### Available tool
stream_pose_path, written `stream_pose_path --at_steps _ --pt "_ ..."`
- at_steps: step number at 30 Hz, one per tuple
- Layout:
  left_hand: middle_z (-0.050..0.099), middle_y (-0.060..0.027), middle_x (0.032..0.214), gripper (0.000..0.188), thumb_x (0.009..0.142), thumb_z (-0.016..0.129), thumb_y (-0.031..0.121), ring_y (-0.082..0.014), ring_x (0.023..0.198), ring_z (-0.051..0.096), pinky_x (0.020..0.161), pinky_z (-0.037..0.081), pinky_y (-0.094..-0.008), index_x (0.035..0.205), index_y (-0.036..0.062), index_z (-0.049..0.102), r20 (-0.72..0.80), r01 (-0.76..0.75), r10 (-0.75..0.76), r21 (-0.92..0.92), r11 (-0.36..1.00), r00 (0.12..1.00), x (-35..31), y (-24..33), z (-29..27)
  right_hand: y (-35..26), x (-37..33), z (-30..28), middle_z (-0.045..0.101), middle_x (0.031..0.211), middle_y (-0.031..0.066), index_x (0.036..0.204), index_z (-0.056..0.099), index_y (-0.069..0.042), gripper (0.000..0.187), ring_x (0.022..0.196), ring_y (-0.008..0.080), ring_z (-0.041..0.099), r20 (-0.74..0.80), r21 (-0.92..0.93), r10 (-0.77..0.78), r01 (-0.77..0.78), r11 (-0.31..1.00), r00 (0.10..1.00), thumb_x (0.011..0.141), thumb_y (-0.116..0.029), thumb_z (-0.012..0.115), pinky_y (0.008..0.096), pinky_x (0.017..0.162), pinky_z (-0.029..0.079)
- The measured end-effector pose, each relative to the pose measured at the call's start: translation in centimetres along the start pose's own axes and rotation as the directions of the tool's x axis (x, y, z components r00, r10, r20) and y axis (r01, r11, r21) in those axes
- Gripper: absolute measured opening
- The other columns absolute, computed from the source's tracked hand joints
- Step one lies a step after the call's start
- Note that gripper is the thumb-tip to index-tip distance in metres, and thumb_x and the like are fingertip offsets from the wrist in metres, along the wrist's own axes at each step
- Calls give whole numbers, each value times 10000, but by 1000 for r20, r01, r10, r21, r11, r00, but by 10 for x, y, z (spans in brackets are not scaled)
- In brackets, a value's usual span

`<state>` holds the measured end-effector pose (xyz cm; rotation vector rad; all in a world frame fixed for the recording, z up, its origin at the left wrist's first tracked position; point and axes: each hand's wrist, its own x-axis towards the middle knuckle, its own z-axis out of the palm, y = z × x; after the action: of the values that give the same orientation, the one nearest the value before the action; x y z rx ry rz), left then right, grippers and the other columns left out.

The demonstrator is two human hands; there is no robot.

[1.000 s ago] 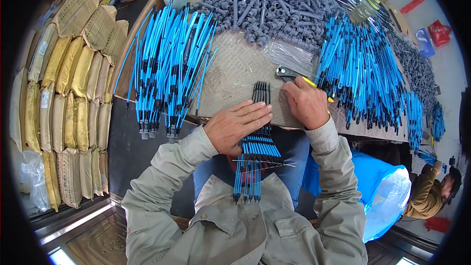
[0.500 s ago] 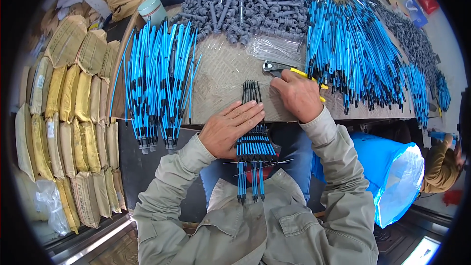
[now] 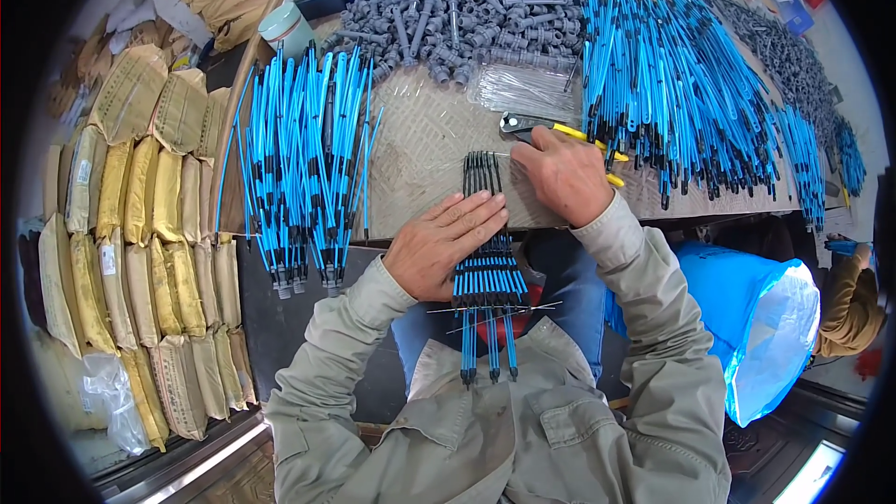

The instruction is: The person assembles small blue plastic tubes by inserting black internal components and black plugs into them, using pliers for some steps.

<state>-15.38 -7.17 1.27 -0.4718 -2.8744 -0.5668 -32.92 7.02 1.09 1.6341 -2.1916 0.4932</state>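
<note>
My left hand [image 3: 448, 245] lies flat, fingers stretched out, across a row of slim blue-and-black rods [image 3: 487, 282]. These rods stick out over the table's front edge toward my lap, and thin wires [image 3: 495, 309] cross them near the lower end. Their black far ends [image 3: 482, 164] show beyond my fingers. To the right, my right hand [image 3: 566, 177] has thumb and forefinger pinched on a thin wire [image 3: 502, 155] beside those ends. Just beyond the right hand lie pliers [image 3: 566, 131] with yellow handles, partly covered by it.
Grey plastic fittings [image 3: 457, 14] are heaped at the back. Blue rods lie in a left bundle [image 3: 303, 149] and a larger right pile [image 3: 677, 103]. A clear bag of wires [image 3: 525, 89], a jar [image 3: 287, 26], a blue bag [image 3: 719, 308] and stacked sacks [image 3: 140, 215] surround me. A co-worker's sleeve [image 3: 847, 313] shows right.
My right hand has shifted slightly left toward the rods' black ends. The left hand stays on the rods. The whole view has shifted a little.
</note>
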Motion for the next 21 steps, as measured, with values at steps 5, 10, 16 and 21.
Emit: stream_pose_path --at_steps 5,10,16,21 --pt "410 -114 1378 562 767 522 143 -264 1279 386 1047 300 -399 1314 50 430 11 11 -10 -11 1000 1000 -1 -2 0 2 5 6 488 705 43 769 570 -126 38 657 218 587 6 0 -49 49 999 999 731 -125 571 347 496 442" --pt "409 -134 1374 647 719 598 238 -281 1275 387 1046 299 -404 1310 37 428 -30 -11 9 -57 998 1000 -3 -5 4 2 10 8 504 729 36 817 588 -127 97 696 209 586 -4 23 -104 104 994 995 722 -110 571 335 515 449" --pt "394 -139 1382 716 676 646 296 -286 1283 373 1050 298 -409 1305 31 427 -39 -40 38 -56 998 999 -5 -9 7 -3 15 12 516 744 39 861 599 -129 151 716 219 587 50 33 -88 86 996 995 713 -108 583 343 524 451" --pt "377 -146 1391 721 668 651 296 -290 1292 358 1057 292 -410 1305 43 429 -30 -42 40 -43 998 999 -5 -8 6 -4 19 11 519 747 42 861 599 -122 148 710 233 587 49 79 -113 109 991 992 714 -107 586 350 534 452"
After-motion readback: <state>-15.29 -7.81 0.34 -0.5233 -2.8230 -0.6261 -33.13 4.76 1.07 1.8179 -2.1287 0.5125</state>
